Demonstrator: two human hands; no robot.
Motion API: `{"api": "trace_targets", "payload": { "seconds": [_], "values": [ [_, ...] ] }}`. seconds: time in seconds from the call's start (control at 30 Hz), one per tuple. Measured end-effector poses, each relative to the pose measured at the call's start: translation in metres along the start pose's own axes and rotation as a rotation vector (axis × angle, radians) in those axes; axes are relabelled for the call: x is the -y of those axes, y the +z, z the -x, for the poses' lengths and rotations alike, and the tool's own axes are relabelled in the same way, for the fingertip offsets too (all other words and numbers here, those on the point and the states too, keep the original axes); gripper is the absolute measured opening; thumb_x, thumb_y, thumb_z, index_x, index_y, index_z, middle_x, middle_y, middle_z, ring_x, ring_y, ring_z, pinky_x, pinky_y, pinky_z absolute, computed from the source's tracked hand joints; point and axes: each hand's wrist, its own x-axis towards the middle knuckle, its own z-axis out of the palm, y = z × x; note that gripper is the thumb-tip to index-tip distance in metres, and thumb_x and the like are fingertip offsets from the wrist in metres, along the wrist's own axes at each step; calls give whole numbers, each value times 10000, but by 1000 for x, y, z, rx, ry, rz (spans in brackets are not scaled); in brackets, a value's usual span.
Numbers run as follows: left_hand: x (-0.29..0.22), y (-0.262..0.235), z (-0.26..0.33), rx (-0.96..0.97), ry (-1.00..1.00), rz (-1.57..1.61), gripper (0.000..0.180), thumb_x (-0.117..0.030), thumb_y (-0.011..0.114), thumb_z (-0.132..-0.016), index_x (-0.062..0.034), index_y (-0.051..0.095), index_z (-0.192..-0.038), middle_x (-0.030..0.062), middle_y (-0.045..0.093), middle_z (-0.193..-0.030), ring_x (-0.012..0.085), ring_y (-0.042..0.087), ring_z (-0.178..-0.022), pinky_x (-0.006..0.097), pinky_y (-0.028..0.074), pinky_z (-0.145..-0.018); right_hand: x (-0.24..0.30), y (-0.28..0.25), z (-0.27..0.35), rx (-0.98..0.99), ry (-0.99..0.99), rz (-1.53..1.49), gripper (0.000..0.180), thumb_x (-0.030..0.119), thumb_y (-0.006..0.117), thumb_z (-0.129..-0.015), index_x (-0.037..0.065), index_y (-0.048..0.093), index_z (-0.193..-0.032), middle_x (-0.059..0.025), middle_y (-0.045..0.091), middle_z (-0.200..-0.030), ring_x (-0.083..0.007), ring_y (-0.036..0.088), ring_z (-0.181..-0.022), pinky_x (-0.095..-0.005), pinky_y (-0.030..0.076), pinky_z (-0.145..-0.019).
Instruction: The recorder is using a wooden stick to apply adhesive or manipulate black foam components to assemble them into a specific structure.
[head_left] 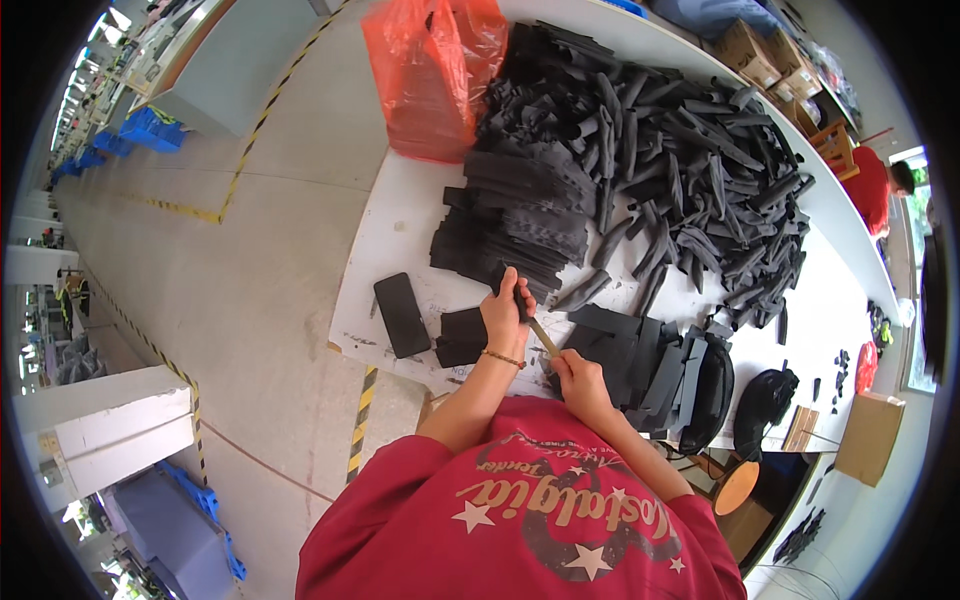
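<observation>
In front of my chest, my left hand [505, 312] is closed around a small black piece [521, 302], which looks like soft foam or fabric. A thin tan stick [545, 338] runs from that piece down to my right hand [583, 384], whose fingers are closed on its near end. Whether the stick's far end is inside the black piece or beside it, I cannot tell. Just beyond my left hand lie layered rows of flat black strips [515, 215]. Flat black pieces [461, 336] rest left of that hand, and more black sheets [605, 345] lie beside my right hand.
Curled black strips [710, 170] are heaped across the far right of the white table [385, 235]. A red plastic bag [430, 85] stands at its far left. Near the left edge lies a black phone [402, 315]. Someone in red [868, 190] is beyond the table.
</observation>
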Motion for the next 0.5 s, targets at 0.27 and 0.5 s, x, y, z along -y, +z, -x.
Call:
{"api": "trace_targets", "payload": {
  "seconds": [0.27, 0.5],
  "values": [
    [-1, 35, 23, 33, 14, -70, 350, -344, 685, -877, -29, 581, -766, 41, 526, -571, 167, 494, -432, 285, 377, -404, 11, -1, 3, -116, 14, 29, 172, 113, 576, -911, -8, 506, -810, -254, 576, -684, -451, 583, -663, -480, 438, -544],
    [-14, 1, -6, -84, -27, -23, 321, -342, 634, -917, -82, 543, -752, -23, 445, -531, 83, 363, -385, 226, 261, -355, 4, 1, 19, 15, -68, 85, 166, 128, 576, -909, 5, 495, -831, -254, 578, -665, -445, 593, -664, -507, 455, -559]
  ]
}}
